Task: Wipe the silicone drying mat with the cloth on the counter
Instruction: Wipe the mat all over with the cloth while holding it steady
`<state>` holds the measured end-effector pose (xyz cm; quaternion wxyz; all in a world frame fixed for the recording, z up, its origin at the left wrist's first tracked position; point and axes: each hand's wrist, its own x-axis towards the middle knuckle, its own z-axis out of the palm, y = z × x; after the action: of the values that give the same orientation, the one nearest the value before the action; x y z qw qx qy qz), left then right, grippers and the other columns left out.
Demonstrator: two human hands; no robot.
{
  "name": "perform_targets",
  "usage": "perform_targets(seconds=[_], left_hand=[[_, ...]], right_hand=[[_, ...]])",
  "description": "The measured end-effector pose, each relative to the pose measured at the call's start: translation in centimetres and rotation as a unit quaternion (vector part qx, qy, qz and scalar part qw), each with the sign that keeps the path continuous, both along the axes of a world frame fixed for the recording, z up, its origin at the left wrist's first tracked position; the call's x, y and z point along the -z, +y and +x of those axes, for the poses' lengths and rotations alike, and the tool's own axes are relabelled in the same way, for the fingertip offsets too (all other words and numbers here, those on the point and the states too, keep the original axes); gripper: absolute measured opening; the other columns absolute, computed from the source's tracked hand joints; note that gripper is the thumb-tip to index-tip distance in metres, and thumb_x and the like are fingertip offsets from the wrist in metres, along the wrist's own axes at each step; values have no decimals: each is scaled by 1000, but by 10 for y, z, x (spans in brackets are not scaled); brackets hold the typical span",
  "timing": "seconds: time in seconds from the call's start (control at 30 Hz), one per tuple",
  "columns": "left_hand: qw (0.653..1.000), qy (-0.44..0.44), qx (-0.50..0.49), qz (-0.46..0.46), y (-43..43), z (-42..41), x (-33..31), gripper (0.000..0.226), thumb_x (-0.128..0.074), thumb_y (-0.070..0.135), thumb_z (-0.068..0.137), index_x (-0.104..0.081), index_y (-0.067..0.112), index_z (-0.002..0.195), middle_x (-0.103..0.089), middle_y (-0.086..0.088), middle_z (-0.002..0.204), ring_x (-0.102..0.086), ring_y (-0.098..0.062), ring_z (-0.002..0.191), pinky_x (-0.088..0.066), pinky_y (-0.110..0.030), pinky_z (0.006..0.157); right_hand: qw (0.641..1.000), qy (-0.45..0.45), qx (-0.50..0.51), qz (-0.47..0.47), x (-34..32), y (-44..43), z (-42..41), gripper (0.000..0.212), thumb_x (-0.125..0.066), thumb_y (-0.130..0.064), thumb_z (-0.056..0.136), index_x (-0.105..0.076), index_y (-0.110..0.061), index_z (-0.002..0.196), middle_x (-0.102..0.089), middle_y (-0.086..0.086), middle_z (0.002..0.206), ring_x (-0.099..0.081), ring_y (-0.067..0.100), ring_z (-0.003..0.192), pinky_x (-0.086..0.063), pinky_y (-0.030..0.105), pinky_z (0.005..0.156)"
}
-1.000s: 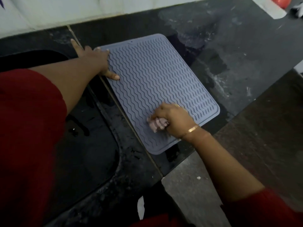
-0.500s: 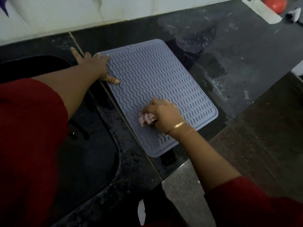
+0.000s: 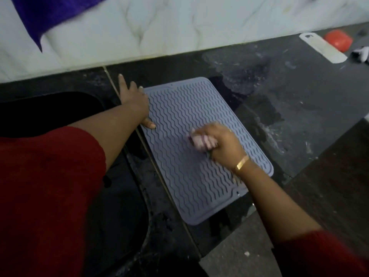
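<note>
Two hands on the gray mat, lying long-ways from wall to near-right on the dark desk: left hand flat, fingers spread, right hand gripping the balled cloth.

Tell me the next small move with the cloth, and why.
Probably sweep the cloth toward the far edge of the mat. The right hand grips it bunched at mid-mat, the left hand pins the far left corner, and bare ribs lie beyond the cloth.
</note>
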<state>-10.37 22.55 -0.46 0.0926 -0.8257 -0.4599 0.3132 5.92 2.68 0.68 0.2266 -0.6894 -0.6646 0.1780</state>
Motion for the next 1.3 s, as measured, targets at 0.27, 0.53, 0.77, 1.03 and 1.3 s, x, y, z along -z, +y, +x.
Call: perform_targets(seconds=[0.27, 0.53, 0.77, 1.03, 1.3], left_hand=[[996, -25, 73, -53, 30, 1, 12, 137, -52, 87, 56, 8, 9, 151, 5, -5, 160, 5, -24, 147, 2, -52, 116], [993, -27, 71, -92, 36, 6, 9, 142, -55, 87, 53, 10, 7, 151, 7, -8, 160, 1, -24, 147, 5, -47, 116], [990, -62, 78, -98, 39, -2, 13, 142, -53, 88, 51, 12, 10, 150, 8, -6, 160, 1, -23, 147, 0, -47, 117], [989, -76, 70, -108, 44, -4, 14, 145, -54, 90, 48, 13, 11, 151, 9, -4, 160, 1, -21, 147, 5, -48, 117], [993, -24, 67, -93, 39, 7, 7, 147, -58, 87, 49, 13, 8, 150, 10, -8, 159, -1, -24, 147, 6, -46, 116]], right_hand=[[984, -170, -20, -55, 24, 181, -9, 35, -56, -17, 83, -56, -17, 118, -58, 12, 122, -54, 33, 113, -45, 46, 97], [979, -180, -87, -45, 35, 102, 1, 37, -59, -21, 80, -56, -22, 117, -56, 5, 120, -48, 28, 114, -33, 44, 97], [985, -156, -78, -5, 21, 194, 9, 37, -56, -12, 81, -56, -21, 118, -58, 8, 119, -52, 29, 112, -45, 49, 94], [983, -177, -35, -44, 39, 177, -8, 35, -52, -20, 84, -54, -23, 119, -54, 5, 122, -45, 27, 118, -29, 46, 100], [979, -161, -96, -83, 25, 116, 9, 41, -57, -15, 81, -55, -27, 120, -56, 1, 122, -48, 24, 118, -36, 46, 100]])
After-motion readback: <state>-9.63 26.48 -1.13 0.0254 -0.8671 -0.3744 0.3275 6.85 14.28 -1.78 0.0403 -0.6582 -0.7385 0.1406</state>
